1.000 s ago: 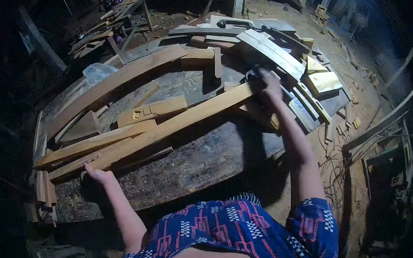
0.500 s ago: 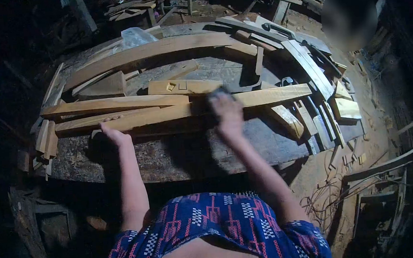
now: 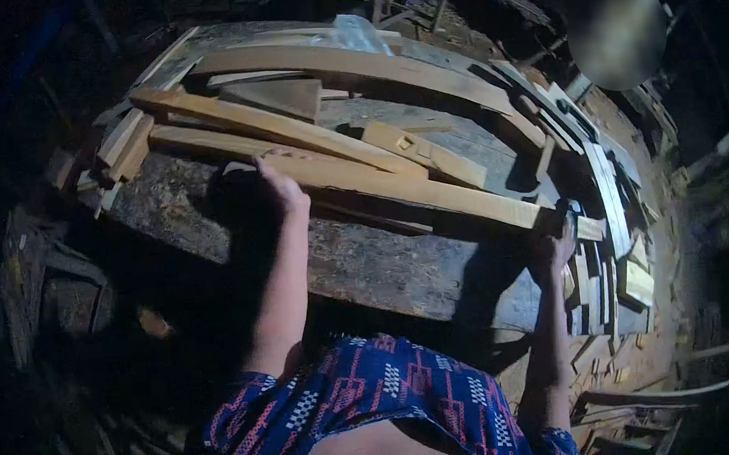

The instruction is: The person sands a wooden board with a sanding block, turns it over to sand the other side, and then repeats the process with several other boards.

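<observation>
A long wooden beam (image 3: 430,194) lies slantwise across the workbench, its right end lower in view. My left hand (image 3: 284,184) grips it left of its middle, with the fingertips over the top. Near the beam's right end, my right hand (image 3: 559,249) is closed around a dark pad (image 3: 570,215), pressed against the wood; shadow hides part of the fingers. Behind the beam lies a second long wooden piece (image 3: 290,129), touching it near the middle. A wooden hand plane (image 3: 427,151) rests just beyond.
A curved board (image 3: 353,66) runs along the back of the workbench (image 3: 376,271). Stacked offcuts (image 3: 129,145) are at the left end. Metal rulers and wood pieces (image 3: 606,198) crowd the right end. A clear plastic bag (image 3: 361,35) lies at the back.
My right hand has slid the dark pad along the beam to its right end. My left hand keeps its grip. The view has turned, so the bench now appears tilted.
</observation>
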Demonstrator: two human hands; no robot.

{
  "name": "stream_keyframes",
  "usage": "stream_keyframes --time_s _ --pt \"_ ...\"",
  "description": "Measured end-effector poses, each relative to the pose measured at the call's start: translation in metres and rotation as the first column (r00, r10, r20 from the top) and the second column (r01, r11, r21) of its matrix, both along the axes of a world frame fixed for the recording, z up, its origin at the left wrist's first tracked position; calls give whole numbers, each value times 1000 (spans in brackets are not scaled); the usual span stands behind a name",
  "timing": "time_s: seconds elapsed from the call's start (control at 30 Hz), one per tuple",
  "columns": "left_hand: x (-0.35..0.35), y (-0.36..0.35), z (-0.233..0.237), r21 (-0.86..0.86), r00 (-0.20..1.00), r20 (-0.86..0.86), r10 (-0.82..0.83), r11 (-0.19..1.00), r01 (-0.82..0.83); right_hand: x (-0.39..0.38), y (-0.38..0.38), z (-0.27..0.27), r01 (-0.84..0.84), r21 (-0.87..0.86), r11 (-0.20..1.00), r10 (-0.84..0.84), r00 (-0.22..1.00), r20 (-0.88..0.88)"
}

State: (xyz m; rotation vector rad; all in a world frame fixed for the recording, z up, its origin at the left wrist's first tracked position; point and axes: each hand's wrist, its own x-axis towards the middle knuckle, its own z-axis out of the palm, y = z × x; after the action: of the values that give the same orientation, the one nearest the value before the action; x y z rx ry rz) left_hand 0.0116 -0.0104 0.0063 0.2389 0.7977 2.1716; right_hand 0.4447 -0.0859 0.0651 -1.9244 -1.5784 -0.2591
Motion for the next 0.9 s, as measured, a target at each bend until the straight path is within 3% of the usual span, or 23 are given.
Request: stream_keyframes --time_s 0.03,0.07,0.1,0.13,0.17,0.23,0.27,0.3,0.37,0.4,0.47,0.5,0.57,0.6,0.63,0.73,0.8,0.83,0.87,0.9 --pt "-3 0 -4 -8 999 37 -27 1000 27 -12 4 -9 -36 -23 999 35 997 -73" --pt "-5 2 -5 -6 999 42 -9 1000 10 -25 8 -17 -238 106 966 248 963 -104" --pt "-9 6 -13 -31 1000 19 -7 999 8 -37 23 -49 -303 267 915 380 871 -311" --pt "-14 11 -24 -60 1000 -7 -6 998 5 -67 20 -61 -312 64 948 294 935 199" --pt "-16 18 -38 -59 999 -26 21 998 -23 -131 11 -24 -456 31 889 456 890 17" --pt "-4 -1 -7 -81 997 -82 8 997 -14 -200 8 -13 -619 -67 782 623 780 61" --pt "-20 28 -54 -84 961 -246 127 985 -152 -230 14 -14 -685 -83 724 690 721 67" --pt "-28 30 -53 -74 958 -250 139 984 -162 -261 17 -12 -765 -69 641 765 644 -32" --pt "-25 35 -29 -36 956 -229 184 980 -198 -307 21 1 -864 -76 498 864 502 -38" --pt "-32 4 -48 -19 954 -218 203 977 -213 -331 27 3 -884 -54 464 864 465 -193" --pt "-43 -160 -105 4 954 -201 224 974 -228 -367 42 10 -925 -26 379 798 341 -497" --pt "-50 -208 -117 6 956 -192 220 975 -223 -371 41 14 -919 -24 393 790 351 -503" --pt "-51 -220 -109 11 965 -174 194 981 -195 -370 37 24 -940 -111 324 791 333 -513" --pt "-41 -192 -92 12 972 -163 171 985 -171 -366 35 17 -933 43 357 874 318 -368" --pt "-41 -155 -73 17 978 -151 141 990 -140 -351 34 15 -917 44 397 859 354 -370" --pt "-20 -28 -9 21 995 -89 35 999 -33 -306 24 12 -925 -54 377 916 380 -127" --pt "2 -13 7 24 999 -48 -4 1000 5 -250 12 12 -832 -233 503 864 482 146" --pt "-4 -6 2 -26 986 -164 -6 1000 2 -217 12 4 -815 -186 549 835 546 73" --pt "4 -15 20 -85 999 -35 -17 996 14 -177 12 -7 -774 -132 620 777 629 -35" --pt "6 -12 16 -87 999 -27 -36 996 34 -132 13 -14 -699 -105 708 660 707 -254"
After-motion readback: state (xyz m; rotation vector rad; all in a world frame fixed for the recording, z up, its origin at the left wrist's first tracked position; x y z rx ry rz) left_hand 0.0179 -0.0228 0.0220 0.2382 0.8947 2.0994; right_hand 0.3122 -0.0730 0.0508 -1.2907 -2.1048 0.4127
